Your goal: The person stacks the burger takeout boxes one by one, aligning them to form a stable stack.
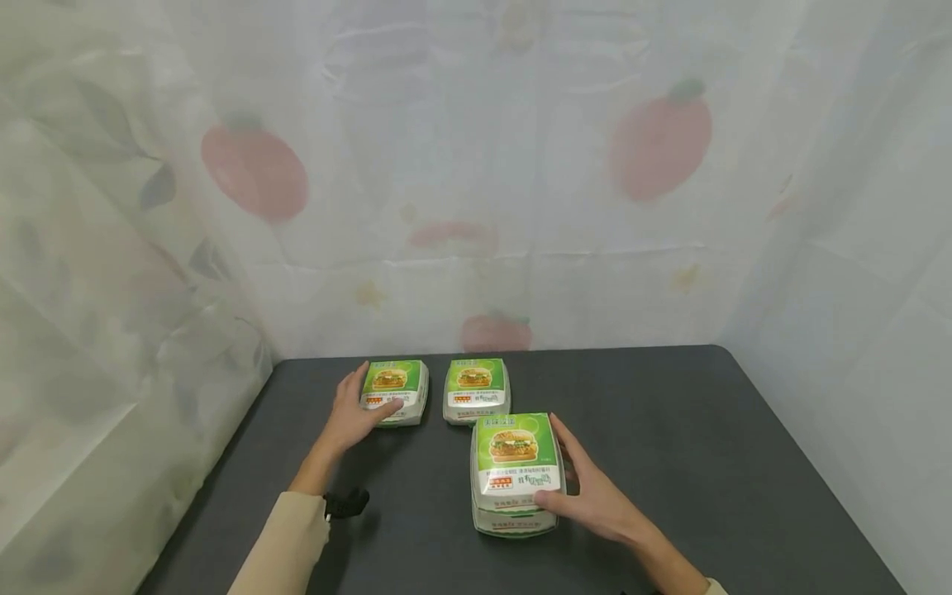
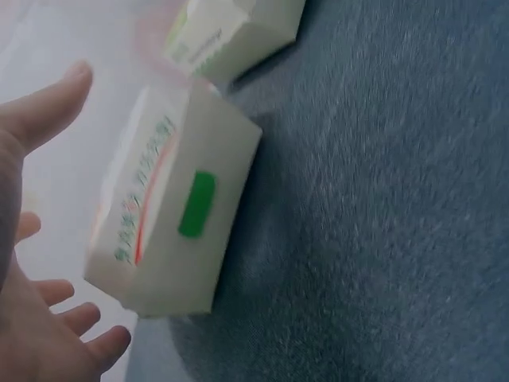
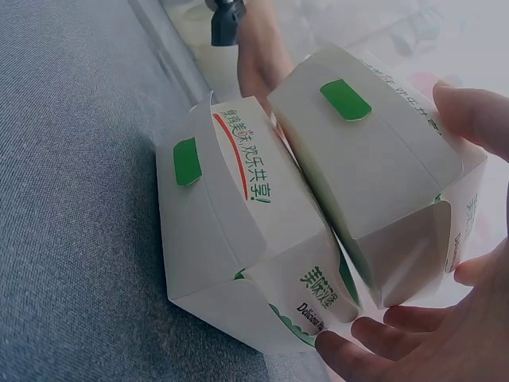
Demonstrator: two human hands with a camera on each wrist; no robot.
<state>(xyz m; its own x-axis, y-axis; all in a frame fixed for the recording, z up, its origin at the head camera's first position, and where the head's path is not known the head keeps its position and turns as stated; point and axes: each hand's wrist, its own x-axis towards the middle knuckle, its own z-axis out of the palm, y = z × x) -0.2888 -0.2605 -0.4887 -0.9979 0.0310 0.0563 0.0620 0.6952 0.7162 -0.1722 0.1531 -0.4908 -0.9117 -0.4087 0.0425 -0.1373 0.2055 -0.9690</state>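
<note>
R hand's grip pinches top box, thumb on near side, fingers round R side. Top box is on bottom box, gap showing btwn them in R wrist view. L hand's grip: spread, thumb & fingers apart beside L box; contact unclear. Mid box just behind stack, R of L box. Dark surface under all; fruit-print sheet at back.

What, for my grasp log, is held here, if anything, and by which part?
The right hand holds the upper box by its right side, thumb at the near corner. The left hand, open at the left box, holds nothing.
</note>
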